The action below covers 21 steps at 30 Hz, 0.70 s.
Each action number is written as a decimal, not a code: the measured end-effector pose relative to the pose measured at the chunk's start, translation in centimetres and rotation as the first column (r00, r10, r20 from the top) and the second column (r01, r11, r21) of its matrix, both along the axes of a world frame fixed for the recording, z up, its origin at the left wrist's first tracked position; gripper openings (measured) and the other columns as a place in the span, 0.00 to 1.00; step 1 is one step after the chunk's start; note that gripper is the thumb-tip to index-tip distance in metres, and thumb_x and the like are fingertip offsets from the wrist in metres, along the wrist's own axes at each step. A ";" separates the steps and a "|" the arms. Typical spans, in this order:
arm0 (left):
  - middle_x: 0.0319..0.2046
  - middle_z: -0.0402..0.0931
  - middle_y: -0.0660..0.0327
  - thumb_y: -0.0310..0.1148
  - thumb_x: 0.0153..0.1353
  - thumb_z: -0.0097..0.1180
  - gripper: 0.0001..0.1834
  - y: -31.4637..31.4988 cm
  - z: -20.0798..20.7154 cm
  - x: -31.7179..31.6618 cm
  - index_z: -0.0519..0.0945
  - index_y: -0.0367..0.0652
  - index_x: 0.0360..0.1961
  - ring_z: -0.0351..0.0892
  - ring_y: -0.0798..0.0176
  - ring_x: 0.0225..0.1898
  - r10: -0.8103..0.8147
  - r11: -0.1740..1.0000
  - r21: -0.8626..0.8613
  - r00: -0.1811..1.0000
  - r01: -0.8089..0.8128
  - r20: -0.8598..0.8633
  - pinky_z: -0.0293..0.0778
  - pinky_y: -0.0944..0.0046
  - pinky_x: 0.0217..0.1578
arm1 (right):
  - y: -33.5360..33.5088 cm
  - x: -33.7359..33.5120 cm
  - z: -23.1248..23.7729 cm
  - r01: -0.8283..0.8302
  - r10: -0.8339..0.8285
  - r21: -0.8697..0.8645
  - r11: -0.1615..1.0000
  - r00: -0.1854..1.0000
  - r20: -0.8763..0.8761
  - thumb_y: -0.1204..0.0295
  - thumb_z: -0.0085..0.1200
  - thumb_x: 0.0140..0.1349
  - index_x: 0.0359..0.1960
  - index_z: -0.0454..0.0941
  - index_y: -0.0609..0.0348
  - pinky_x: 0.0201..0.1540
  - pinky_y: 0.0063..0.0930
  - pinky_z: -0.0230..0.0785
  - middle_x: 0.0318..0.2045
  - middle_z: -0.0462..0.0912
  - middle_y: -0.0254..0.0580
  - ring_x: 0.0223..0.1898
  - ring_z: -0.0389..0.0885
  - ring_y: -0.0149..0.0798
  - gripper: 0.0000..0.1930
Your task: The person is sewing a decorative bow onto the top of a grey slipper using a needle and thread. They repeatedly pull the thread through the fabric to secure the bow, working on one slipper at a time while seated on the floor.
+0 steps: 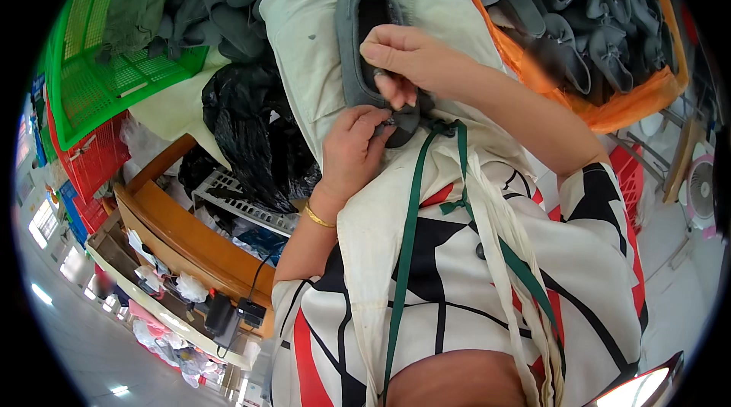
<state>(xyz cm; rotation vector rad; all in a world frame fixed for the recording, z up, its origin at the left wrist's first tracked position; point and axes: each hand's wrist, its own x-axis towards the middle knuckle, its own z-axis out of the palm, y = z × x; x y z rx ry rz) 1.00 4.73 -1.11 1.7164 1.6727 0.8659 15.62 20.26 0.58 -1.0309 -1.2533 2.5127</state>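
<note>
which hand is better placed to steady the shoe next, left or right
Probably the left hand: it touches the near end of the grey shoe, while the right hand is over the opening.

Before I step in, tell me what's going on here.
A gray shoe is being handled over a pale cloth. The left hand grips its near end; the right hand is pinched over its opening, anything it may hold too small to tell. More gray shoes lie heaped beyond.

The shoe [349,49] looks matt cloth, the cushion [304,64] dull cloth, the black bag [247,121] glossy crinkled plastic, the bracelet [319,217] shiny metal.
</note>
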 end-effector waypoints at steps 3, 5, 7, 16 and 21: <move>0.34 0.81 0.59 0.25 0.51 0.67 0.12 0.3 0.0 -0.1 0.83 0.43 0.38 0.81 0.53 0.36 -0.023 0.999 0.039 0.999 0.024 -0.029 0.77 0.59 0.35 | 1.3 1.9 0.9 0.190 -0.232 -0.170 0.967 0.931 -0.282 0.62 0.51 0.72 0.37 0.73 0.57 0.22 0.17 0.65 0.24 0.78 0.31 0.21 0.75 0.24 0.11; 0.34 0.81 0.59 0.25 0.50 0.68 0.11 0.3 0.2 -0.2 0.83 0.44 0.36 0.81 0.53 0.36 -0.011 1.000 0.001 1.000 0.011 -0.018 0.77 0.59 0.35 | 2.0 3.0 0.6 0.275 -0.377 -0.279 0.920 0.813 -0.443 0.63 0.52 0.72 0.38 0.74 0.57 0.24 0.17 0.66 0.24 0.77 0.31 0.23 0.75 0.24 0.10; 0.34 0.81 0.59 0.25 0.49 0.68 0.11 0.4 0.2 -0.3 0.83 0.44 0.36 0.80 0.54 0.36 -0.019 1.000 -0.008 0.999 0.019 -0.031 0.77 0.59 0.35 | 2.4 3.5 0.1 0.311 -0.421 -0.285 0.907 0.712 -0.562 0.65 0.53 0.71 0.40 0.75 0.58 0.28 0.16 0.67 0.24 0.77 0.31 0.26 0.75 0.24 0.09; 0.37 0.80 0.56 0.24 0.50 0.69 0.14 0.3 0.4 -0.2 0.81 0.41 0.40 0.77 0.50 0.41 0.042 0.999 0.008 0.997 -0.042 -0.071 0.74 0.58 0.41 | -3.3 3.0 0.0 -0.027 0.003 0.220 0.975 0.994 0.110 0.68 0.54 0.69 0.40 0.79 0.56 0.26 0.21 0.66 0.24 0.77 0.28 0.23 0.72 0.21 0.06; 0.36 0.80 0.58 0.25 0.48 0.68 0.13 -0.4 -0.3 0.0 0.80 0.42 0.37 0.77 0.50 0.40 0.105 0.993 0.071 0.990 -0.099 -0.093 0.74 0.55 0.39 | -4.8 3.7 -0.2 -0.177 0.062 0.620 0.764 0.977 0.204 0.71 0.55 0.64 0.40 0.78 0.55 0.27 0.31 0.68 0.21 0.78 0.39 0.22 0.77 0.38 0.05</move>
